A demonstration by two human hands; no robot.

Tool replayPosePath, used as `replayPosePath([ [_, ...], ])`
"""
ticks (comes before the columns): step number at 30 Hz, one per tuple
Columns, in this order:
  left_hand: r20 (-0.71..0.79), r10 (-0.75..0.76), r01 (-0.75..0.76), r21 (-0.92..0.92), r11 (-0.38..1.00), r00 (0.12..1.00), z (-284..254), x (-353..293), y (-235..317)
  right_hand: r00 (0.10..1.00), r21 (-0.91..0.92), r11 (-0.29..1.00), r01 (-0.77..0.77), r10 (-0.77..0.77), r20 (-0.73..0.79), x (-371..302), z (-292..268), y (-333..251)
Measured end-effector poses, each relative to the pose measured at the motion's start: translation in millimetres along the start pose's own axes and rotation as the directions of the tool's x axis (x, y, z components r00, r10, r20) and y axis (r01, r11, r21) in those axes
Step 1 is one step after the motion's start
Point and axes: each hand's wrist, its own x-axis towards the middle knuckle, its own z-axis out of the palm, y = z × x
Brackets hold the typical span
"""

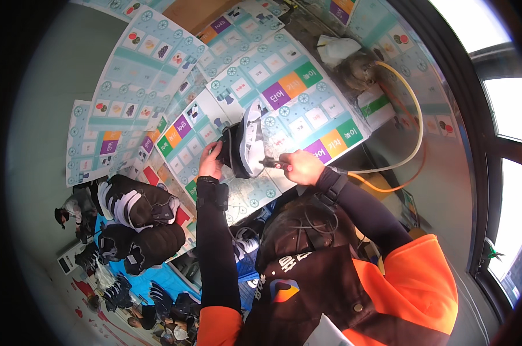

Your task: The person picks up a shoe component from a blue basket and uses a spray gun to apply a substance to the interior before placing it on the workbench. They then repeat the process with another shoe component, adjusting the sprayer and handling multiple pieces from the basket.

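My left hand (210, 162) is closed on a black shoe (231, 151) with a thick white sole (253, 141). The shoe is tilted on its side, its sole facing right. In my right fist (305, 167) is a small dark nozzle tool (273, 164) with reddish ends, its tip at the sole's edge; whether it touches cannot be made out. A pale yellow hose (418, 112) and an orange hose (382, 189) lead up to my right wrist. Beneath the shoe lie printed sheets (307, 124) with light blue patterns and coloured squares.
To the left, several black shoes and uppers (142, 202) are heaped by a blue surface (151, 281). A crumpled white piece (337, 51) sits at the far right of the bench. Upright printed sheets (139, 57) line the back left. Dark-framed windows (506, 106) stand right. People appear at lower left.
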Motion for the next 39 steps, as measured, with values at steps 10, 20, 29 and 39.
replayPosePath([
  [10, -0.031, -0.021, 0.035, 0.537, 0.843, 0.999, 34.6, -22.6, 42.4, 0.996, 0.017, 0.999, -0.04, 0.041, -0.078, -10.8, 7.1, 15.7],
  [20, 0.183, -0.307, 0.108, 0.674, 0.731, 0.934, -15.0, 36.3, 54.0, 0.99, 0.395, 0.908, -0.138, 0.142, 0.02, -22.9, 3.8, 34.0],
  [29, 0.022, -0.146, 0.015, 0.968, 0.249, 0.989, 18.9, 34.6, 22.6, 0.949, 0.877, 0.365, -0.312, 0.166, 0.269, -31.8, -32.6, 38.2],
  [39, -0.029, -0.28, 0.269, 0.391, 0.88, 0.959, 63.7, 23.1, 51.9, 0.96, 0.943, 0.2, -0.266, 0.145, 0.24, -44.6, -67.3, 39.4],
])
